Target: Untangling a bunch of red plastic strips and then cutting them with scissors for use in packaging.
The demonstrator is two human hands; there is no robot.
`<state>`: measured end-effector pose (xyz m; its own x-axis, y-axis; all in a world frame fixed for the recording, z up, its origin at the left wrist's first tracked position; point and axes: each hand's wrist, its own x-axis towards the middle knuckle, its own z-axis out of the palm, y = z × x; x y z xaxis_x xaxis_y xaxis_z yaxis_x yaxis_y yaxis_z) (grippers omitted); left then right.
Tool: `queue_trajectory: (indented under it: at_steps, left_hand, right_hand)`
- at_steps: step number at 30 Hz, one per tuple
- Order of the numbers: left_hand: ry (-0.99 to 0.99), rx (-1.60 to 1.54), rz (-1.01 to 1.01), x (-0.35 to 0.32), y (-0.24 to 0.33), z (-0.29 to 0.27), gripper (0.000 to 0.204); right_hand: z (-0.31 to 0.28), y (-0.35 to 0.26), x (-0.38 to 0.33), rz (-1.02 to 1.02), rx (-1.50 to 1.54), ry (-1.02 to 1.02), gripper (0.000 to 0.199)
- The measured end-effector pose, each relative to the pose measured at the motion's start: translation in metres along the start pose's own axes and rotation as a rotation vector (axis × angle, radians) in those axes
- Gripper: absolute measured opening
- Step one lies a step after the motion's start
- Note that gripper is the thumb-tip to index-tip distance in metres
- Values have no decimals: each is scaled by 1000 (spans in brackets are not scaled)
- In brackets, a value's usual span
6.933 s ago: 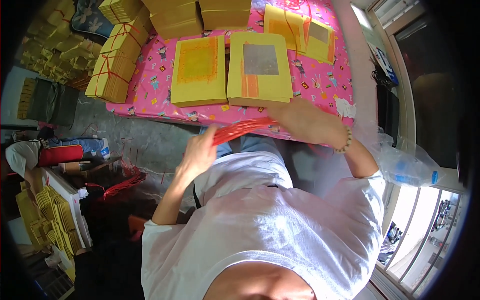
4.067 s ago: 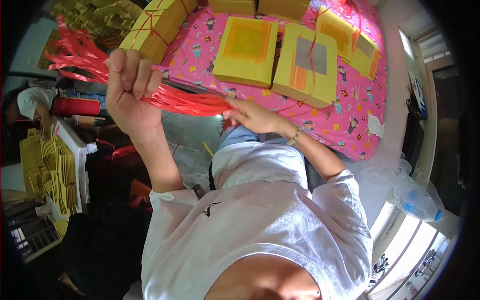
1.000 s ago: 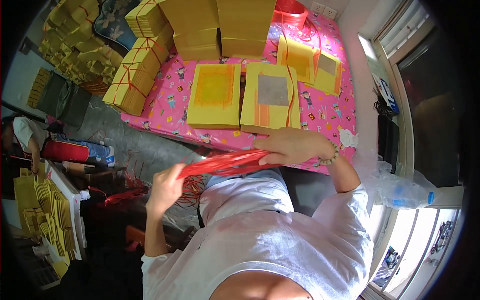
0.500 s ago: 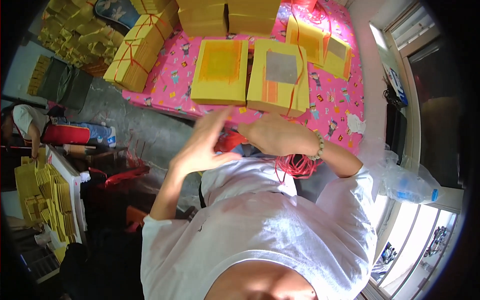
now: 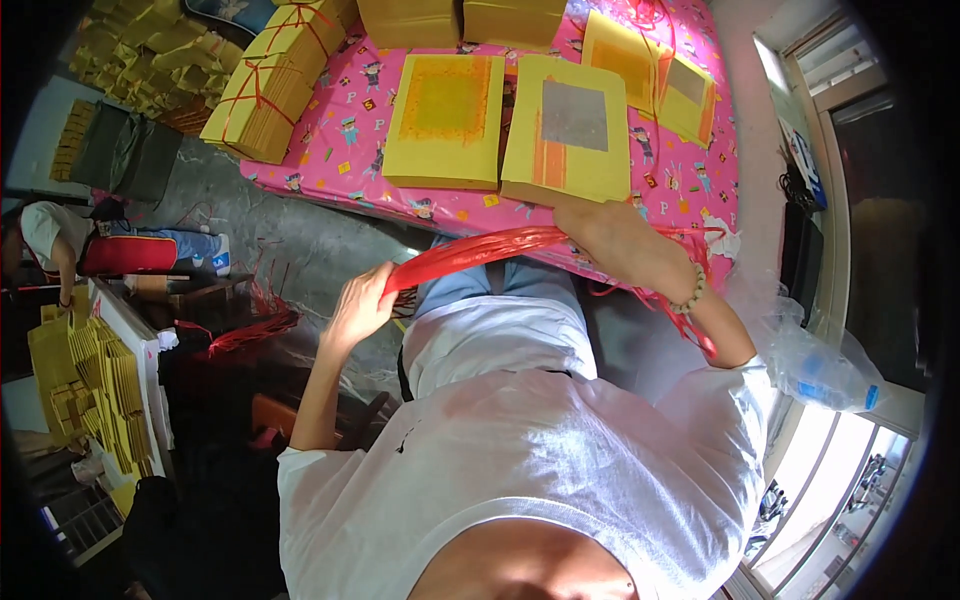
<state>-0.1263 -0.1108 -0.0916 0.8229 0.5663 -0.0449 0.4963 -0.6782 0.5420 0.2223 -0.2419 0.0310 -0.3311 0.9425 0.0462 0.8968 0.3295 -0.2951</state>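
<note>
A bundle of red plastic twine (image 5: pixel 478 252) stretches between my hands in front of my lap. My left hand (image 5: pixel 362 304) is closed round its left end. At the other end, my right hand (image 5: pixel 622 243) grips the bundle close to the table's front edge, with loose red strands hanging below the bracelet on that wrist. Just beyond the right hand lies a stack of yellow paper with a grey square (image 5: pixel 572 115) and an orange patch on top. Beside it rests another yellow stack with an orange-yellow panel (image 5: pixel 445 105).
The table (image 5: pixel 345 185) has a pink patterned cover. Tied yellow bundles (image 5: pixel 262 105) stand at its left, larger stacks (image 5: pixel 410 22) behind. A co-worker (image 5: pixel 55 240) is at far left near a second table of yellow paper (image 5: pixel 105 385). A clear plastic bag (image 5: pixel 825 365) lies at right.
My hands have moved apart, the right one rightward, and the red twine, earlier bunched near my lap, is now drawn out between them. My left hand has closed on it.
</note>
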Motion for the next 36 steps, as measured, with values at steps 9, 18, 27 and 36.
queue_trajectory:
  at_steps: [9,18,27,36]
  left_hand:
    - [-107,-399,78,61,114,-4,39]
    - [64,-270,142,28,50,15,17]
    - [271,-253,502,84,124,-17,63]
    - [-363,-613,-50,75,133,-33,25]
  right_hand:
    - [21,-41,38,-101,-144,-144,12]
    - [-2,-7,-1,32,-19,-76,9]
    - [10,-56,30,-84,-297,-189,14]
    - [-17,-32,26,33,10,-65,19]
